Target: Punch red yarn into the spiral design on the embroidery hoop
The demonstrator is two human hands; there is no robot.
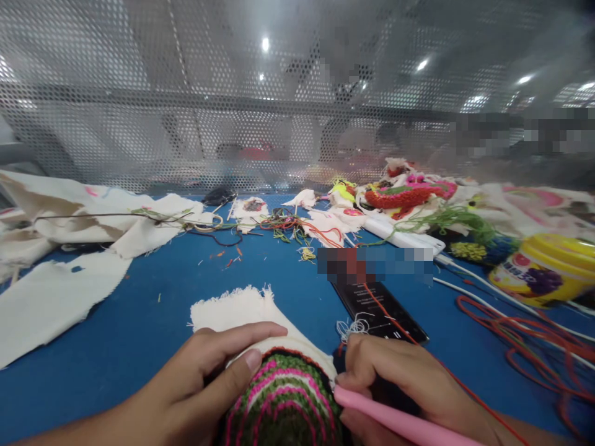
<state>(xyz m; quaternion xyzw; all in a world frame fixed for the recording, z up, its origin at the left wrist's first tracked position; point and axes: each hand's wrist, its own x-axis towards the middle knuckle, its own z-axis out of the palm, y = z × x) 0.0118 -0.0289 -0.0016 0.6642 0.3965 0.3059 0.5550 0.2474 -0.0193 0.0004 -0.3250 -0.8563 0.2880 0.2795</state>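
Note:
A piece of punch-needle embroidery [288, 384], worked in green, pink and white yarn arcs with a thin orange-red line along its top edge, sits close in front of me. Its white cloth [232, 310] has frayed edges and spreads out beyond a curved rim. My left hand [209, 371] grips the rim's left side, thumb on top and fingers along the far edge. In my right hand [395, 378] is a pink-handled punch needle [395, 415], its tip at the right edge of the stitching. The lower part of the embroidery is cut off by the frame.
White cloth [83, 297] lies left. A phone [381, 310], a white power strip [404, 238], orange yarn [511, 334] and a yellow tub [548, 272] are right. Yarn scraps and colourful pieces [409, 195] lie before a perforated metal screen [260, 136].

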